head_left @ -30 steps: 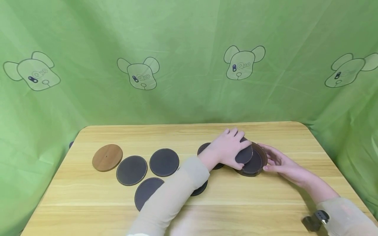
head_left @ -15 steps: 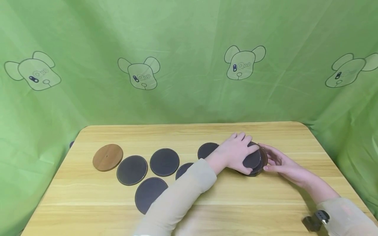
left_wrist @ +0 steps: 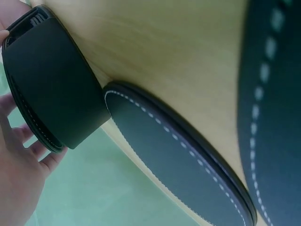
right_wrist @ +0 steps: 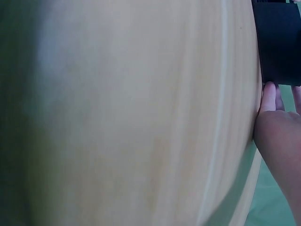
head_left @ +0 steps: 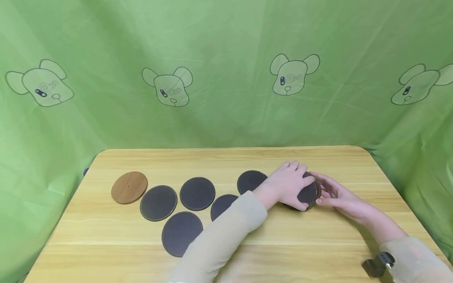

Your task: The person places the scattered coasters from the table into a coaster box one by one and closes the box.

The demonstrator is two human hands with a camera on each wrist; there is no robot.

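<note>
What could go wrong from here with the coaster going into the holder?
The left hand covers the dark coaster over the round holder, so it may seat crooked unseen. The right hand only touches the holder's side, so a push might slide it. The left sleeve lies over loose coasters and may drag them.

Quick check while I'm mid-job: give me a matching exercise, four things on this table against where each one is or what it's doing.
Things:
1. wooden disc
2. left hand
3. right hand
4. largest dark coaster

Places or states:
A. rests on top of the coaster stack
B. lies nearest the table's front edge
C. lies farthest to the left, apart from the dark coasters
D. touches the stack's right side with straight fingers

Pairs: 1-C, 2-A, 3-D, 4-B
</note>
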